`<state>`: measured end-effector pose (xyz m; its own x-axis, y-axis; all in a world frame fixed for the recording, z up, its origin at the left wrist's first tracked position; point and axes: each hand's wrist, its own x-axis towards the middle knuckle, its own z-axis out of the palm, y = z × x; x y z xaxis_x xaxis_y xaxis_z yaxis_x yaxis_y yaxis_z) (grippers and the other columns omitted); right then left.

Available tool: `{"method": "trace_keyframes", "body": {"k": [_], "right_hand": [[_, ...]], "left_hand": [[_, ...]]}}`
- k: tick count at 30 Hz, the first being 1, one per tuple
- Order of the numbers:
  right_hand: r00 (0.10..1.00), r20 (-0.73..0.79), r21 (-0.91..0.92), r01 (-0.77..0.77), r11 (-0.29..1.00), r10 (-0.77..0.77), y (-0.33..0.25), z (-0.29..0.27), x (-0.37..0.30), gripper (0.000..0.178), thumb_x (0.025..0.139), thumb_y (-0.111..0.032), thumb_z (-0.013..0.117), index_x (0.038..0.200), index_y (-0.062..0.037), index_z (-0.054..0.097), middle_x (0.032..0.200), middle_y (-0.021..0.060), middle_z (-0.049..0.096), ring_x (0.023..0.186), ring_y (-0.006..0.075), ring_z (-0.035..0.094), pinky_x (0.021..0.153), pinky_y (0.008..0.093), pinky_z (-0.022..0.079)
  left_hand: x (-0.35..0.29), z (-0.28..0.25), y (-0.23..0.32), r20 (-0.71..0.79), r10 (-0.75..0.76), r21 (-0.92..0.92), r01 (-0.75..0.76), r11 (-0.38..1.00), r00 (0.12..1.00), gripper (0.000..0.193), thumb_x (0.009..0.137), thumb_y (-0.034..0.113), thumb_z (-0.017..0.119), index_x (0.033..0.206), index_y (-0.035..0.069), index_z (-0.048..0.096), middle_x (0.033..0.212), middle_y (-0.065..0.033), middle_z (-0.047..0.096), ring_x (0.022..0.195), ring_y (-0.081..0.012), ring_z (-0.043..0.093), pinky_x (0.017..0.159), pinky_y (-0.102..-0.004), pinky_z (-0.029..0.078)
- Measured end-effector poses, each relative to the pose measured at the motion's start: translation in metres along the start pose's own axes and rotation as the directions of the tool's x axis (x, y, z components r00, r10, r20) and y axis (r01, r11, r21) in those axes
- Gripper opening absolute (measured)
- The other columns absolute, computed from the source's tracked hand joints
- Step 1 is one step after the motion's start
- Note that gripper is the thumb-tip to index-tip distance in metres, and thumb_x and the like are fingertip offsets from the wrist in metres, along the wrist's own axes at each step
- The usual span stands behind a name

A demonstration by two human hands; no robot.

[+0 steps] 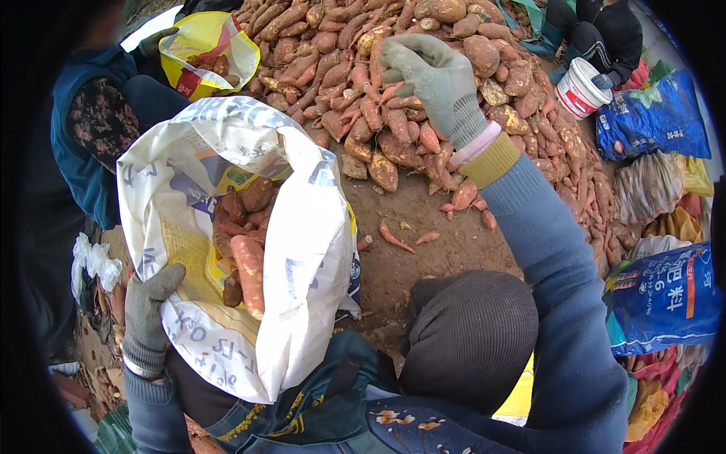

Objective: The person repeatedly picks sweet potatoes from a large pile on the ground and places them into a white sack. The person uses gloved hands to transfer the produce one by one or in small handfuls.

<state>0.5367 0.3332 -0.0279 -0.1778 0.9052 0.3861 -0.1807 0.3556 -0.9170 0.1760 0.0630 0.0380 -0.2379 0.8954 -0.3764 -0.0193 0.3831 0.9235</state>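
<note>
A white woven sack [310, 219] with printed marks gapes in front of me, its rim rolled outward. Sweet potatoes [248, 268] lie inside it. My left hand [155, 306], in a grey knit glove, grips the sack's near left side with the thumb over the folded edge. My right hand [442, 83], in a dirty grey-green glove, reaches over the large heap of sweet potatoes [325, 68]. Its fingers are curled, with the tips against a long reddish sweet potato [376, 62]. The glove partly hides that contact.
A person [113, 121] sits at the left by a yellow-and-white bag [208, 57] holding sweet potatoes. Another person [605, 34] crouches far right beside a white bucket [584, 87]. Blue sacks [662, 299] lie along the right. Small sweet potatoes [395, 237] lie scattered on the brown ground.
</note>
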Motion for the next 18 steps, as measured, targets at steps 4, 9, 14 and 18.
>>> {"method": "trace_keyframes", "body": {"k": [4,9,14,18], "right_hand": [[0.745,-0.38,-0.821,-0.545,0.171,0.548,0.12,-0.093,-0.046,0.055,0.088,-0.052,0.07,0.126,-0.012,0.069,0.122,0.0119,0.074,0.116,0.033,0.068,0.102,0.0403,0.051],[0.584,-0.45,-0.827,-0.558,-0.068,0.676,0.194,-0.107,-0.094,0.092,0.082,-0.051,0.079,0.149,-0.0048,0.037,0.14,0.0209,0.061,0.13,0.0345,0.061,0.108,0.0421,0.049],[0.504,-0.528,-0.752,-0.652,-0.099,0.683,0.221,-0.096,-0.113,0.097,0.084,-0.048,0.08,0.153,-0.0061,0.027,0.143,0.0242,0.057,0.127,0.0383,0.062,0.103,0.0451,0.052],[0.519,-0.392,-0.857,-0.506,-0.096,0.76,0.233,-0.074,-0.156,0.089,0.088,-0.049,0.073,0.154,-0.0072,0.028,0.145,0.0227,0.055,0.13,0.0359,0.06,0.105,0.0468,0.05]], "left_hand": [[0.002,0.004,-0.001,-0.083,-0.041,-0.001,0.041,0.999,0.996,0.049,0.092,0.012,0.065,0.137,-0.006,0.056,0.123,-0.0171,0.069,0.103,-0.0273,0.073,0.091,-0.0383,0.06],[0.001,-0.003,0.0,-0.184,-0.063,0.153,0.092,0.984,0.981,0.047,0.09,0.011,0.068,0.134,-0.005,0.06,0.115,-0.0131,0.073,0.096,-0.023,0.073,0.089,-0.0363,0.06],[0.009,-0.005,-0.009,-0.092,0.014,0.036,-0.01,0.999,0.996,0.058,0.09,0.008,0.063,0.144,-0.005,0.049,0.126,-0.0198,0.068,0.104,-0.0327,0.072,0.096,-0.0445,0.059],[0.008,-0.007,-0.008,-0.152,-0.031,0.124,0.05,0.991,0.988,0.058,0.09,0.009,0.064,0.144,-0.005,0.05,0.128,-0.0195,0.067,0.107,-0.0319,0.071,0.096,-0.0438,0.058]]}}
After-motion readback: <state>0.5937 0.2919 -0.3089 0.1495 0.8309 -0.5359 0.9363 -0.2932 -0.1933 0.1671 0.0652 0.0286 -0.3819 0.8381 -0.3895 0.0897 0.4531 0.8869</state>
